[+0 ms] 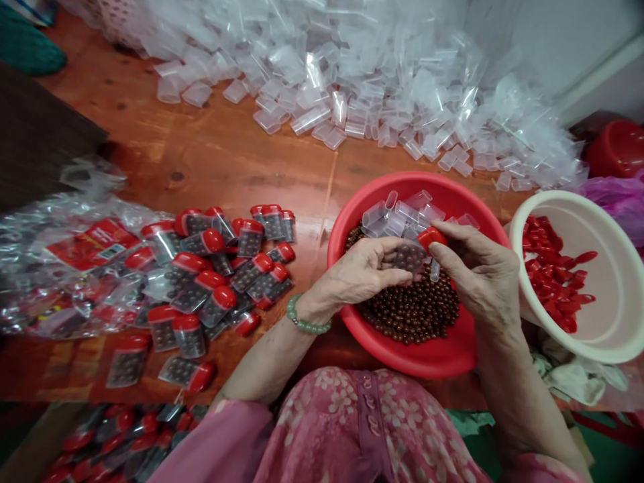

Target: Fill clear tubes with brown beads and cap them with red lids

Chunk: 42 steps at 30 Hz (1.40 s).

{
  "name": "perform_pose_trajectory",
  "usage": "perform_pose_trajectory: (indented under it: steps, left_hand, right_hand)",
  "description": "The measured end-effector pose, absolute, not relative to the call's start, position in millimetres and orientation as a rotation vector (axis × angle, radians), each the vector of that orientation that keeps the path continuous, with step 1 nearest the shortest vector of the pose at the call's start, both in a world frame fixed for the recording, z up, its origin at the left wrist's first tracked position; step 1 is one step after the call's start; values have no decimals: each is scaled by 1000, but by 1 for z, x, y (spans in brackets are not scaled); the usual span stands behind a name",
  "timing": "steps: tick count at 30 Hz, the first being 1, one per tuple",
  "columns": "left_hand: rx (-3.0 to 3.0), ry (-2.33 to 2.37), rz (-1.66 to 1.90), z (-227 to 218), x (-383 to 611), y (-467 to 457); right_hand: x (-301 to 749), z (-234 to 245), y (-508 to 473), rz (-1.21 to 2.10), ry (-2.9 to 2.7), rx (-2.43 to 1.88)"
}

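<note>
Over the red basin (347, 322), my left hand (355, 272) grips a small clear plastic container (406, 257) with dark brown balls inside. My right hand (475, 265) pinches a red cap (431, 236) at the container's right end; whether it is fully seated I cannot tell. Below my right fingertips a small clear strip (435, 270) shows. Brown balls (412, 312) lie heaped in the basin under both hands. Behind them, also in the basin, sit several clear containers (395, 218) without caps.
Right of the basin stands a white tub (611, 282) holding red caps (553, 272). Filled, capped containers (216, 268) lie piled at left, beside clear plastic bags (50, 261). A large heap of clear containers (352, 87) covers the back. More filled containers (121, 443) lie below the table's front edge.
</note>
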<state>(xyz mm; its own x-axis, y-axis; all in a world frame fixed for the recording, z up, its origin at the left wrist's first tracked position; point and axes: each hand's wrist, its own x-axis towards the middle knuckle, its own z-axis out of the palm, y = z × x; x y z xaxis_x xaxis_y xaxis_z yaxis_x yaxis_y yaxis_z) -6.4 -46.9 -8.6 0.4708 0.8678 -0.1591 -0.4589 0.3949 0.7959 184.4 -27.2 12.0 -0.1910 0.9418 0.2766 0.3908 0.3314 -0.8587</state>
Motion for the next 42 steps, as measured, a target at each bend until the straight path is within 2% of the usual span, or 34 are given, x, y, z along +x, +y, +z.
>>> perform_pose_trajectory:
  steps: [6, 19, 28, 35, 38, 42]
  left_hand:
    - [774, 673, 877, -10, -5, -47]
    - [1098, 862, 911, -23, -5, -46]
    - [1132, 886, 883, -20, -4, -47]
    - [1077, 894, 851, -19, -3, -51]
    - [944, 843, 891, -16, -4, -49]
    - [701, 715, 952, -11, -5, -46]
  right_hand:
    - [180, 14, -27, 725, -1673, -1193]
    - [185, 13, -27, 782, -1871, -1176]
    - [194, 13, -29, 707, -1959, -1228]
    - [197, 19, -22, 697, -2146, -1092]
    - [192, 16, -25, 599, -2278, -1034]
    - [179, 4, -34, 286, -2428, -1068]
